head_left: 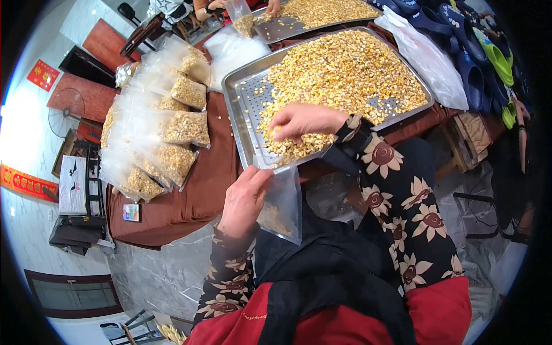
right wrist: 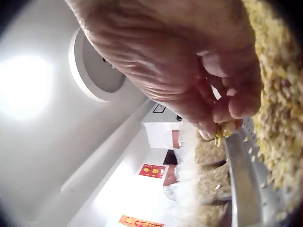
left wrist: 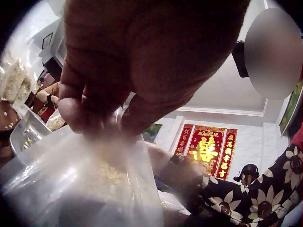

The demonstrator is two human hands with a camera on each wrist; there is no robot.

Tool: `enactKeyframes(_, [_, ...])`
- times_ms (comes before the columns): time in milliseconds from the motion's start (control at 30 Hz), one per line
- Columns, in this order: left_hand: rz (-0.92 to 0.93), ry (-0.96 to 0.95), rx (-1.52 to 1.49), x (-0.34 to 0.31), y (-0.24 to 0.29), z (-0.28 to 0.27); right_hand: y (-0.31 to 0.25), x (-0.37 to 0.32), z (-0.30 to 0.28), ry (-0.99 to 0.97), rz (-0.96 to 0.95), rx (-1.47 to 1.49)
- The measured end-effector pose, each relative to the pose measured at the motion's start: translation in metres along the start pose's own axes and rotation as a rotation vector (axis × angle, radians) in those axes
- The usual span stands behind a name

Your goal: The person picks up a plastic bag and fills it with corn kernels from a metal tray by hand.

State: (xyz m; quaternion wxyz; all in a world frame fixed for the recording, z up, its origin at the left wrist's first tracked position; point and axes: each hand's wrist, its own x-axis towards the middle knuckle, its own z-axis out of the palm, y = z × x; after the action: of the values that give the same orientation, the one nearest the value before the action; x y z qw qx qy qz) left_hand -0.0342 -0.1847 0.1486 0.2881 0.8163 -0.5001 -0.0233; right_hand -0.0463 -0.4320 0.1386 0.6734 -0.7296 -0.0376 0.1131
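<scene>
In the head view, the left hand (head_left: 244, 198) pinches the top edge of a clear plastic bag (head_left: 283, 201) with a little pale material low inside. That bag (left wrist: 80, 175) hangs below the left fingers in the left wrist view. Over the near part of a perforated metal tray (head_left: 238, 109), the right hand (head_left: 307, 122) has its fingers curled above yellow kernels (head_left: 345, 69). The right wrist view shows the right hand (right wrist: 189, 71) with a few yellow pieces (right wrist: 226, 130) pinched at its fingertips, beside the tray's rim.
Several filled bags (head_left: 187, 126) lie at the left on a brown cloth (head_left: 215, 167). Flat empty bags (head_left: 230, 52) are behind them. Another person's hands (head_left: 272, 7) are by a second tray (head_left: 273, 31). A white plastic bag (head_left: 428, 63) and shoes (head_left: 471, 80) stand at the right.
</scene>
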Motion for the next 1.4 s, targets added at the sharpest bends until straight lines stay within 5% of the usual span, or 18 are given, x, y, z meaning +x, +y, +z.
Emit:
enactKeyframes(133, [-0.011,0.007,-0.001,0.000,0.002,0.000,0.005,0.011,0.030,-0.229,-0.069,-0.425])
enactKeyframes(300, [-0.009,0.013,-0.019,-0.003,0.001,-0.001,0.005,0.010,0.026,-0.186,-0.018,-0.334])
enactKeyframes(367, [-0.010,0.012,-0.005,-0.003,0.000,-0.001,0.002,0.006,0.020,-0.173,-0.002,-0.070])
enactKeyframes(533, [-0.012,0.018,0.005,-0.003,-0.001,-0.001,0.031,0.010,-0.035,0.253,-0.121,-0.120])
enactKeyframes(600, [-0.018,0.005,0.004,-0.003,-0.001,-0.001,0.052,0.009,-0.062,0.564,-0.046,-0.707])
enactKeyframes(700, [-0.020,0.012,0.003,-0.003,-0.001,0.001,0.071,-0.005,-0.064,0.627,-0.060,-0.890])
enactKeyframes(767, [-0.018,0.009,-0.001,-0.001,-0.001,0.001,0.055,-0.013,-0.056,0.514,0.100,-0.887])
enactKeyframes(1000, [-0.016,0.003,0.002,-0.001,0.002,-0.001,0.068,-0.005,-0.057,0.421,-0.046,-0.910])
enactKeyframes(1167, [-0.013,0.017,-0.017,-0.004,0.003,-0.003,0.071,-0.004,-0.061,0.679,-0.132,-0.724])
enactKeyframes(1400, [0.014,0.027,0.001,-0.005,0.003,-0.004,0.073,-0.002,-0.067,0.757,-0.170,-0.762])
